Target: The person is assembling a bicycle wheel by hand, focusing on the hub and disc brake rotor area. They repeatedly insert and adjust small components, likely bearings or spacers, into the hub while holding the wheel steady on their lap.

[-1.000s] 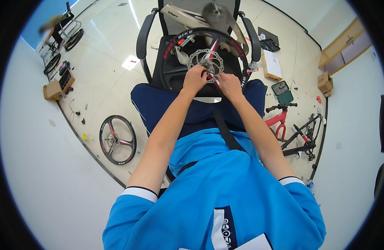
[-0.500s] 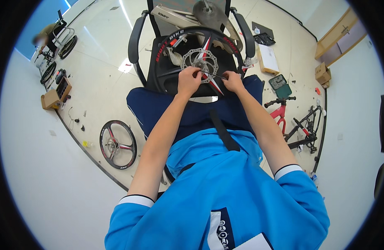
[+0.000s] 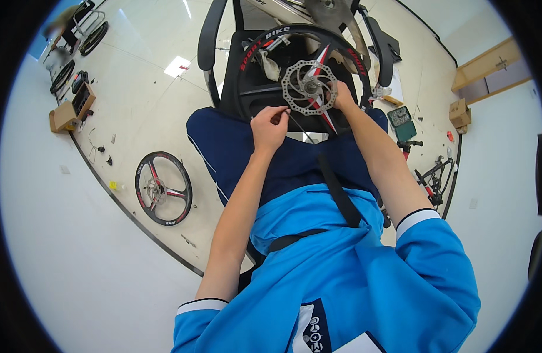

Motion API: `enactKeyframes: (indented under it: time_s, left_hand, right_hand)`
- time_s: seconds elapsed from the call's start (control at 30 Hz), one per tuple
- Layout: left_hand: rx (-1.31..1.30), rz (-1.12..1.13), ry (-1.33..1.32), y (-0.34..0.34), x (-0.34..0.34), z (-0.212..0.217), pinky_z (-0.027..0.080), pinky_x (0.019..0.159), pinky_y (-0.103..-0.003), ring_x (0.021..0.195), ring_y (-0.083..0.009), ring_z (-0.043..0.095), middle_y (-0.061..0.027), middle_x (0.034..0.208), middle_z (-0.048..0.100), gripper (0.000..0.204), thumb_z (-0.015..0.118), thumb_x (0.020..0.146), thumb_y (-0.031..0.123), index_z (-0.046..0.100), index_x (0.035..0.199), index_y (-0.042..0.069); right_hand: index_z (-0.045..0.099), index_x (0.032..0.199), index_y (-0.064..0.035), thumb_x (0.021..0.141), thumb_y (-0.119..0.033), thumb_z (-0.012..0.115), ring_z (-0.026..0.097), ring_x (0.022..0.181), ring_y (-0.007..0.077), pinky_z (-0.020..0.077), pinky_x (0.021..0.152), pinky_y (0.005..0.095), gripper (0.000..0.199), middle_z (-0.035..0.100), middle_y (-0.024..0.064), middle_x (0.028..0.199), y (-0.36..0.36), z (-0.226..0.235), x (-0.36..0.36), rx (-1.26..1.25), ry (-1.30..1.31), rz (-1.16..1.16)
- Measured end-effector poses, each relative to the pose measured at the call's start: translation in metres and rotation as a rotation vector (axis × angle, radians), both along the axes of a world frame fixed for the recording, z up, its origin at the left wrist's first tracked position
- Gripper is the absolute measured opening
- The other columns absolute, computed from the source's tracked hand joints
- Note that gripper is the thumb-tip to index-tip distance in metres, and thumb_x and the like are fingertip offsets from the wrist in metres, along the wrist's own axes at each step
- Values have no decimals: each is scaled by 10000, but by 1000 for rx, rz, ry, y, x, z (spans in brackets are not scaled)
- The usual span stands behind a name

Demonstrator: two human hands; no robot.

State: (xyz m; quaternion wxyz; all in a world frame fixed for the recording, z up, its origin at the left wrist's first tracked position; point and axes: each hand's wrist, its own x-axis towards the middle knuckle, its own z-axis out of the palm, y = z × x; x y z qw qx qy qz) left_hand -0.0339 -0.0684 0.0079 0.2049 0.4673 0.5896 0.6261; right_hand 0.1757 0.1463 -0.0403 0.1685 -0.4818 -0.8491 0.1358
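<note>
A black three-spoke bicycle wheel (image 3: 260,89) with red and white markings lies flat on the office chair seat, its near edge at my knees. Over its hub sits a perforated silver brake disc (image 3: 292,96). Just left of the disc's near edge, my left hand (image 3: 269,128) pinches a thin dark rod (image 3: 301,127), which slants down and to the right across the wheel. My right hand (image 3: 342,96) is at the right edge of the disc, fingers curled on it; the fingertips are partly hidden.
Tools and a whitish bag (image 3: 269,66) lie within the wheel. A pale bike frame (image 3: 278,10) rests at the chair's back. Armrests (image 3: 208,36) flank the seat. On the floor are another wheel (image 3: 185,194), a green case (image 3: 405,130) and bike frames at right. Someone sits far left.
My right hand has let go of the rod and moved up to the disc's right edge. My left hand keeps the rod, now lower and steeper. The view has shifted.
</note>
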Motion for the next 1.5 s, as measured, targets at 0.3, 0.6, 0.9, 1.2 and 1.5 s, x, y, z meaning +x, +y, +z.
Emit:
enactKeyframes:
  time_s: [0.3,0.6,0.9,1.2,1.5]
  left_hand:
    - [-37,-27,68,0,2,-8,468,543,-243,571,-119,606,-82,720,669,98,724,802,76,733,873,7]
    - [-19,5,67,0,3,-16,492,582,-240,620,-105,637,-69,733,690,114,728,818,100,741,891,13]
    - [-39,-56,196,-4,1,-19,502,592,-256,624,-117,646,-78,731,695,125,730,817,122,741,885,18]
    - [-72,-31,81,-10,5,-16,489,579,-263,604,-141,632,-92,726,677,125,723,813,118,738,879,13]
    - [-67,-10,57,-7,3,-17,497,583,-242,619,-104,641,-68,722,698,133,734,814,127,743,886,17]
  right_hand:
    - [626,911,2,765,-138,639,587,967,455,501,804,483,203,629,258,964,-13,2,7,32,-36,-109]
    - [668,854,23,838,-161,736,662,598,132,520,538,260,196,685,91,722,-48,81,49,-225,387,-195]
    - [702,948,30,760,-97,717,701,691,161,568,660,276,227,716,110,799,-61,85,27,-218,480,25]
    - [697,895,19,746,-104,735,692,694,170,548,671,283,196,707,117,764,-89,92,-28,-117,474,48]
    - [706,875,12,758,-91,741,669,650,181,527,630,287,160,694,119,747,-88,99,-34,-156,345,59]
